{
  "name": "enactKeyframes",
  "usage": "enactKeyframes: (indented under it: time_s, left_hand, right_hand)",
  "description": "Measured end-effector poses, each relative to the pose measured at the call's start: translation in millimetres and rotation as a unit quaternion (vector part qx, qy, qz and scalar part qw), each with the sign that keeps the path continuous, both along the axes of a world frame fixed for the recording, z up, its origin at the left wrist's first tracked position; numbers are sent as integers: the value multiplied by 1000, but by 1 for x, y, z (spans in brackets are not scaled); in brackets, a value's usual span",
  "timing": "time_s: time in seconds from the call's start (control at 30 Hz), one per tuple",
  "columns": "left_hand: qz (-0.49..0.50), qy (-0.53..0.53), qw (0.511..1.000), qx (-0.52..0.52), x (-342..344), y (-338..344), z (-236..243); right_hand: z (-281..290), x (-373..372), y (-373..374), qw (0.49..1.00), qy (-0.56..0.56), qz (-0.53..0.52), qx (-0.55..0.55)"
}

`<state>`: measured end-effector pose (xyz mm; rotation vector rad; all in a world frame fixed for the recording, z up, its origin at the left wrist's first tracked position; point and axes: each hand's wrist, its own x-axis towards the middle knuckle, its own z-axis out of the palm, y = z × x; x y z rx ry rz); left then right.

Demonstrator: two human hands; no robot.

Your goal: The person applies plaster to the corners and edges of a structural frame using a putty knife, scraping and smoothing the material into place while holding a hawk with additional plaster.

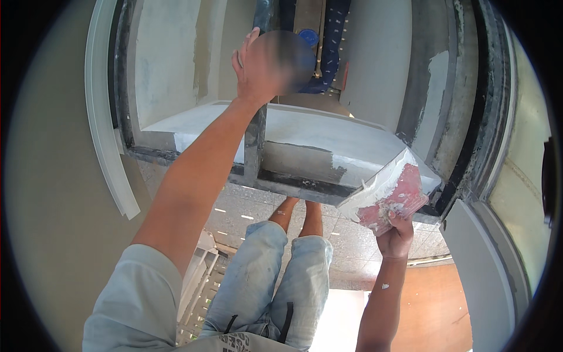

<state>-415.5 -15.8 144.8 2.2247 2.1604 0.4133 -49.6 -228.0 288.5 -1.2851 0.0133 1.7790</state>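
Up ahead, my left hand [257,70] is raised to the dark upright post [254,144] of a window frame. Its fingers seem to wrap round the post, though a blurred patch covers much of the hand. At the lower right, my right hand [397,237] grips a red plastering float [404,190] from below. White putty coats the float's upper left edge and part of its face. The float is tilted in front of the frame's lower right corner. Below the frame's panes runs a sill [328,132] with white filler and bare grey patches.
A black-edged frame bar [305,192] crosses in front of me. Beyond the opening are dark blue patterned cloth [333,47] and a blue round lid [308,38]. A white trim strip [105,117] stands left, a pale open panel [478,258] right. An orange-brown board [434,305] lies lower right.
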Motion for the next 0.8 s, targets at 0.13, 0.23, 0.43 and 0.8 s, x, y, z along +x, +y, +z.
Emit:
enactKeyframes:
  time_s: [0.13,0.23,0.43,0.8]
  left_hand:
    - [-349,-78,915,-188,-10,-40,24]
    - [-609,-7,725,-321,4,-91,29]
    - [-585,178,558,-561,26,-112,20]
    - [-352,384,610,-597,111,-34,-8]
  right_hand:
    - [7,19,-37,998,16,-61,7]
    - [7,34,-61,997,10,-79,-11]
    - [5,57,-99,997,4,-80,-20]
    - [6,71,-147,988,-7,-147,-47]
